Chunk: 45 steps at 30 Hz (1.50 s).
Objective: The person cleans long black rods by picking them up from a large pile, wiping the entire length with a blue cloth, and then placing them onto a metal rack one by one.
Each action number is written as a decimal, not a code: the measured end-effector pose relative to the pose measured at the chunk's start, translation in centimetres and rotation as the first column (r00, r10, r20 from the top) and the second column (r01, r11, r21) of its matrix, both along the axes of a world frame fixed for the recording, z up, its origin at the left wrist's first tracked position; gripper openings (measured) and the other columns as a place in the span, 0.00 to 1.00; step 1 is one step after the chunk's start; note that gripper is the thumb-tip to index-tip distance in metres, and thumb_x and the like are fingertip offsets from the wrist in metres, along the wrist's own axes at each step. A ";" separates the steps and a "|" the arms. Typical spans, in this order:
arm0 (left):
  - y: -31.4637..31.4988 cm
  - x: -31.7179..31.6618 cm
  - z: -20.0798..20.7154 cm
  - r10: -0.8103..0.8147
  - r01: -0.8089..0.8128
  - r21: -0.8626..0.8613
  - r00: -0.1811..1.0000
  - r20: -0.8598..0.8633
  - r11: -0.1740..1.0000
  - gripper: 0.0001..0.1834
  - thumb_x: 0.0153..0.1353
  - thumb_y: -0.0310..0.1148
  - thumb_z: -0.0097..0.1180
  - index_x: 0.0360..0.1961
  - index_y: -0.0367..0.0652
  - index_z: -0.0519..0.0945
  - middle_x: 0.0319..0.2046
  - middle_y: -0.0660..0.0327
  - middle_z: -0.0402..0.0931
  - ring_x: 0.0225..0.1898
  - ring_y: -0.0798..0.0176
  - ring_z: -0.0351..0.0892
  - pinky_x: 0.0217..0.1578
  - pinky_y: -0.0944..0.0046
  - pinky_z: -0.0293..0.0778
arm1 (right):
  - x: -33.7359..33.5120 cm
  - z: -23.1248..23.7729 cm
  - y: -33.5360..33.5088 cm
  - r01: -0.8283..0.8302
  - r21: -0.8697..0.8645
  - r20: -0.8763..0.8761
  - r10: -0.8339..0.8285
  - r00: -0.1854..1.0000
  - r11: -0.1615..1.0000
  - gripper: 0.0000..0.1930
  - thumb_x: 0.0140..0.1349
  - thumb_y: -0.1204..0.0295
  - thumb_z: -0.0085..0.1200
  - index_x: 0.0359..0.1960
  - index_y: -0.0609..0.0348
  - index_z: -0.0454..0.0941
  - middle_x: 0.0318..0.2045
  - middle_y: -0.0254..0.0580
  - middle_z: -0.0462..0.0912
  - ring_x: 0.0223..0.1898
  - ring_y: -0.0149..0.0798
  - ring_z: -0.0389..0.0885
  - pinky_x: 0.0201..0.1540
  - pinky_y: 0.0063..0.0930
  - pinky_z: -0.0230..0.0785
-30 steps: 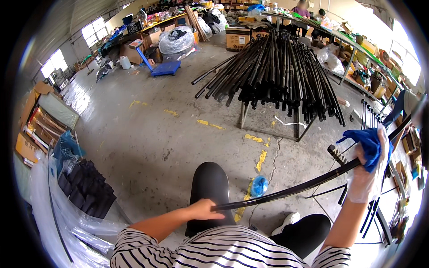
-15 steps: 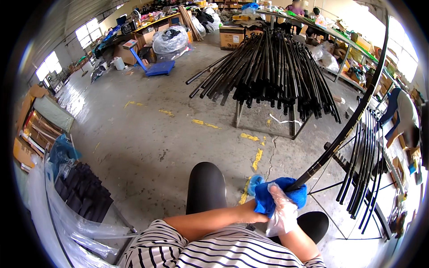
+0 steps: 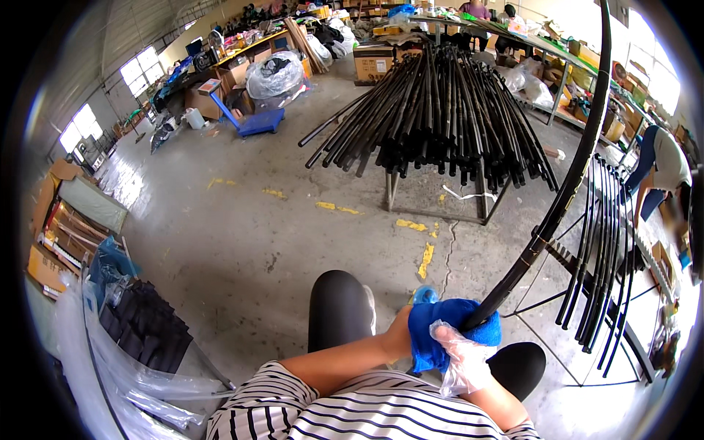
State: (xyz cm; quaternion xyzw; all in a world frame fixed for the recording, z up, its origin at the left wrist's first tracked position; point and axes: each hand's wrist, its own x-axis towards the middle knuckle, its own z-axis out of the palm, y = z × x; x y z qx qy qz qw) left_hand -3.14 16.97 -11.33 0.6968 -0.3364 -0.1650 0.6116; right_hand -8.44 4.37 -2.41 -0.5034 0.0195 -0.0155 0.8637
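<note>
A blue cloth is wrapped around the lower end of a long black pole in front of my lap. The pole rises steeply to the right and passes out at the top edge. My right hand, in a clear plastic glove, is closed on the cloth, with its thumb lying over it. My left hand reaches in from the left against the cloth, which covers its fingers, so I cannot see their grip.
Ahead, many black poles lie piled on a metal stand. More poles lean on a rack at the right, with a person bending beyond it. Dark tubes and plastic film are at my left. A blue platform scale stands farther off.
The pole has swung left and stands more upright. The cloth and both hands have shifted slightly, with the left hand now more covered by cloth. The person at the right has come further into view.
</note>
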 end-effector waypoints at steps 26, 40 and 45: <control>-21.8 2.7 12.8 -0.052 0.044 0.038 0.971 0.232 0.998 0.08 0.61 0.33 0.47 0.31 0.39 0.69 0.17 0.61 0.72 0.19 0.66 0.74 0.23 0.67 0.70 | 3.6 -15.2 -11.2 -0.197 -0.428 -0.138 0.152 0.979 0.882 0.16 0.54 0.63 0.57 0.41 0.56 0.73 0.33 0.35 0.76 0.27 0.30 0.75 0.29 0.26 0.68; -43.0 -4.0 2.2 -0.286 0.270 0.270 0.958 0.017 0.924 0.22 0.61 0.43 0.45 0.20 0.32 0.65 0.16 0.46 0.72 0.19 0.51 0.76 0.23 0.56 0.69 | 5.1 -14.6 -13.9 -0.029 -0.567 -0.104 -0.036 0.994 0.823 0.17 0.54 0.60 0.56 0.41 0.56 0.74 0.34 0.37 0.77 0.29 0.33 0.77 0.32 0.28 0.70; -46.6 -4.5 1.1 -0.259 0.243 0.289 0.966 0.016 0.926 0.25 0.59 0.45 0.45 0.18 0.30 0.67 0.15 0.43 0.71 0.20 0.45 0.74 0.23 0.52 0.69 | 5.8 -14.8 -13.6 -0.049 -0.571 -0.109 -0.017 0.994 0.820 0.17 0.54 0.59 0.56 0.41 0.55 0.75 0.34 0.38 0.78 0.29 0.34 0.78 0.32 0.29 0.70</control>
